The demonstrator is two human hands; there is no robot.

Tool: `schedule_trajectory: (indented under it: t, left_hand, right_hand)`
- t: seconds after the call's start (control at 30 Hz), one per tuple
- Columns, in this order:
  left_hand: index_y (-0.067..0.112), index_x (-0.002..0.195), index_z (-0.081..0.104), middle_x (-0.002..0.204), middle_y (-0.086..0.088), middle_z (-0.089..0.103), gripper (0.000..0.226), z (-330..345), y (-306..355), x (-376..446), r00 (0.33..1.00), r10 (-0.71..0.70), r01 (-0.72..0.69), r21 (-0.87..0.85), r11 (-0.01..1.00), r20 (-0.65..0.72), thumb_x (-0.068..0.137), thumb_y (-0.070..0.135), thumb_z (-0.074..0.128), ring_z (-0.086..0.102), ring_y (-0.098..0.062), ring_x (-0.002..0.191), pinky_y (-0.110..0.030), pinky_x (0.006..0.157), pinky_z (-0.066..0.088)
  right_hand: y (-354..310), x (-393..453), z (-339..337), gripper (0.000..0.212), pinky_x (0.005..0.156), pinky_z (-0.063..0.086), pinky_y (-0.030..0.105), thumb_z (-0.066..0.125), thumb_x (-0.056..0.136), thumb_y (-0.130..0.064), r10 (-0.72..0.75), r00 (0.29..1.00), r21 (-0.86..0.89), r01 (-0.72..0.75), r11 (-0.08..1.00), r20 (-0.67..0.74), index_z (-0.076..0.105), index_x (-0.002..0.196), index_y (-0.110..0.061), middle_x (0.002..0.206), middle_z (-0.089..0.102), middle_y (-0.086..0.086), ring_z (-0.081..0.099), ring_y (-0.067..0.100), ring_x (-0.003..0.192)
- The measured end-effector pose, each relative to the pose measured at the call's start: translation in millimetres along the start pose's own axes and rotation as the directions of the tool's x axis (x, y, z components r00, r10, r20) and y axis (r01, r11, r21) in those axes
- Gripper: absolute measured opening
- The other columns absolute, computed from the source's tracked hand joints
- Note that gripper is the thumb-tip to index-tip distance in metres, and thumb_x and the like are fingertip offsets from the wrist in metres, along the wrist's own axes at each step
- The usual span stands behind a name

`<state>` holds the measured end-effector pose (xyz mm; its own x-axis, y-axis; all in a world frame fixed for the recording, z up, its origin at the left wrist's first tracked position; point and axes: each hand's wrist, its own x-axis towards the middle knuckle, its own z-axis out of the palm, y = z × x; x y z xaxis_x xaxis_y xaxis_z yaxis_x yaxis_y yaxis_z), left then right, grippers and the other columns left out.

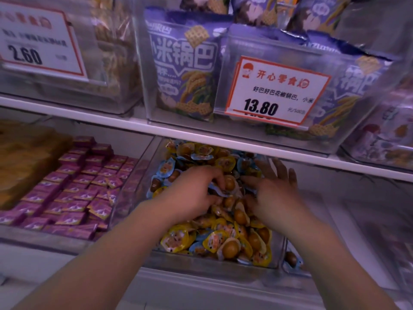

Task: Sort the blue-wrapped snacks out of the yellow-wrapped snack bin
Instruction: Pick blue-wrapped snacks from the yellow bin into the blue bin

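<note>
purple packets (73, 193) lower left | purple bags (185, 72) above | price tag (277, 91)

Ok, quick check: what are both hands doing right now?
Left hand: fingers curled, gripping blue-wrapped snacks in the bin.
Right hand: open, fingers spread over the pile, holding nothing.

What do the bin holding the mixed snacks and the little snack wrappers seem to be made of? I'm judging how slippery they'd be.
The bin looks like clear rigid plastic: the snacks show through its glossy front wall. The yellow wrappers and blue wrappers look like thin shiny film, probably plastic, with crinkled edges and glints.
</note>
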<state>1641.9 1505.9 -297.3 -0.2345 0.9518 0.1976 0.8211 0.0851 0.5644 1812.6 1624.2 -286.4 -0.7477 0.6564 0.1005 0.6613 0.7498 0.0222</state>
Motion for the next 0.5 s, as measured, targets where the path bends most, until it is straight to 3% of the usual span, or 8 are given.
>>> schedule_trajectory:
  t: [0.13,0.33,0.43,0.5]
  left_hand:
    - [0.031,0.089,0.059,0.097,0.007,0.064,0.023,-14.5,-17.7,-9.9,0.994,-0.109,0.109,-0.002,0.994,-0.016,0.08,0.016,0.073,0.062,-0.013,0.09,-0.03,0.076,0.051]
    - [0.027,0.112,0.063,0.107,0.007,0.059,0.021,-17.0,-19.7,-14.7,0.986,-0.169,0.169,-0.052,0.984,0.013,0.093,0.02,0.063,0.058,-0.006,0.087,-0.018,0.07,0.046]
    - [0.027,0.124,0.059,0.116,0.002,0.053,0.03,-10.6,-11.9,-13.6,0.987,-0.15,0.145,0.084,0.986,0.062,0.094,0.027,0.061,0.058,-0.017,0.102,-0.032,0.088,0.049]
    - [0.026,0.125,0.058,0.113,0.0,0.051,0.031,-1.9,-4.5,-13.2,0.994,-0.104,0.094,0.187,0.978,0.043,0.094,0.029,0.058,0.058,-0.024,0.102,-0.039,0.086,0.049]
  right_hand:
    - [-5.4,3.1,1.3,0.04,0.115,-0.004,0.062,0.051,0.091,-0.049,-0.038,0.999,-0.054,0.037,0.998,-0.021,0.056,0.131,-0.045,0.161,0.017,-0.007,0.0,0.031,0.147]
    - [-13.3,7.0,-2.2,0.041,0.116,0.001,0.061,0.053,0.093,-0.047,-0.098,0.995,-0.087,0.098,0.991,-0.001,0.063,0.127,-0.028,0.159,0.026,0.001,0.003,0.031,0.148]
    - [-14.8,7.3,-4.2,0.045,0.115,0.0,0.062,0.046,0.094,-0.058,-0.086,0.994,-0.067,0.09,0.994,0.061,0.062,0.126,-0.031,0.162,0.017,-0.001,-0.004,0.034,0.148]
    - [-17.4,8.4,-5.2,0.046,0.116,0.001,0.06,0.048,0.093,-0.057,-0.088,0.993,-0.07,0.093,0.993,0.074,0.062,0.127,-0.031,0.162,0.015,-0.001,-0.004,0.035,0.148]
